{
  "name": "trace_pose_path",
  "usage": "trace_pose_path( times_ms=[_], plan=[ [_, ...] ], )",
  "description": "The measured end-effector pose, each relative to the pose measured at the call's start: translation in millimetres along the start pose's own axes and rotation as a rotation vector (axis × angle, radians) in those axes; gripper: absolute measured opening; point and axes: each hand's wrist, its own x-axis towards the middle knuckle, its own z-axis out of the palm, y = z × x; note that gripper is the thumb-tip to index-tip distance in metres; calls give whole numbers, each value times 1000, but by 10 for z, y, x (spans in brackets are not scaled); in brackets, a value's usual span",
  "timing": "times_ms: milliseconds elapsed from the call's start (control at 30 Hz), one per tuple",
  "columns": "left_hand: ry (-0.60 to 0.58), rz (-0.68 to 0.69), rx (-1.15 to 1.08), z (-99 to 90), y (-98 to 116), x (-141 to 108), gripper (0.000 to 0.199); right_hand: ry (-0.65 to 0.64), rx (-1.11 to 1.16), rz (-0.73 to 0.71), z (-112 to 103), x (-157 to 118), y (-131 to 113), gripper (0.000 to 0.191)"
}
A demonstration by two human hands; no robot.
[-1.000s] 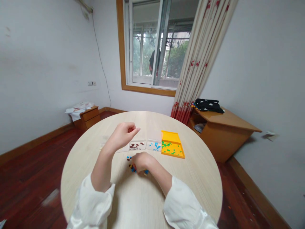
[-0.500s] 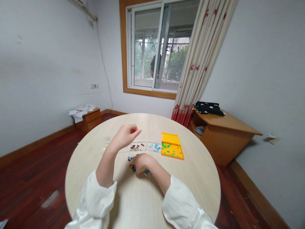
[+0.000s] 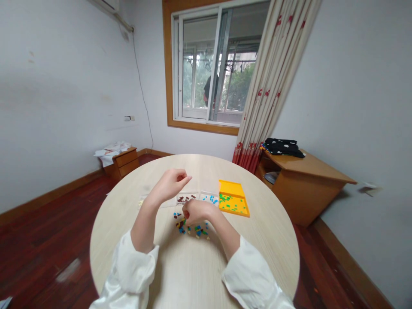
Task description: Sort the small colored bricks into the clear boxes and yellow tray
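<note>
My left hand (image 3: 173, 184) hovers over the row of boxes, fingers curled in and thumb stretched along them; whatever is pinched there is too small to make out. Lower down, my right hand (image 3: 200, 211) is bent over a loose pile of small coloured toy bricks (image 3: 198, 231), fingertips pinched together and partly hidden. Blue, brown, yellow and green bricks lie in the pile. Just beyond are brown bricks (image 3: 186, 198) in a clear box and light blue bricks (image 3: 211, 199) in another. At the right, an open yellow box (image 3: 238, 213) contains green bricks (image 3: 226, 198).
The round table (image 3: 183, 274) carries everything. Pale yellow pieces (image 3: 140, 203) lie in a clear box at the left, partly behind my left arm. A wooden desk (image 3: 309, 184) with folded dark cloth (image 3: 283, 147) stands right; a small cabinet (image 3: 125, 161) stands left.
My right hand has lifted away from the pile and shifted slightly up toward the boxes, uncovering more bricks. My left hand has stayed nearly still.
</note>
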Motion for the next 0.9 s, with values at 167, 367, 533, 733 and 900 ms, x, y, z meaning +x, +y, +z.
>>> trace_pose_path(
  times_ms=[167, 367, 533, 733, 900],
  plan=[
    [-30, -9, -10, -6, 17, -9, 32, 133, 95, -40, -57, -71, 91, 16],
    [-98, 0, -4, 5, 14, -17, 32, 265, 181, -43, -151, -190, 95, 12],
    [-148, -4, -35, 29, -14, -13, 29, 389, 255, -96, -205, -260, 135, 20],
    [-183, -2, -44, 35, -31, -14, 24, 563, 399, -143, -260, -346, 202, 21],
    [-197, 18, -14, 31, -42, -17, 22, 683, 530, -138, -290, -394, 243, 16]
  ],
)
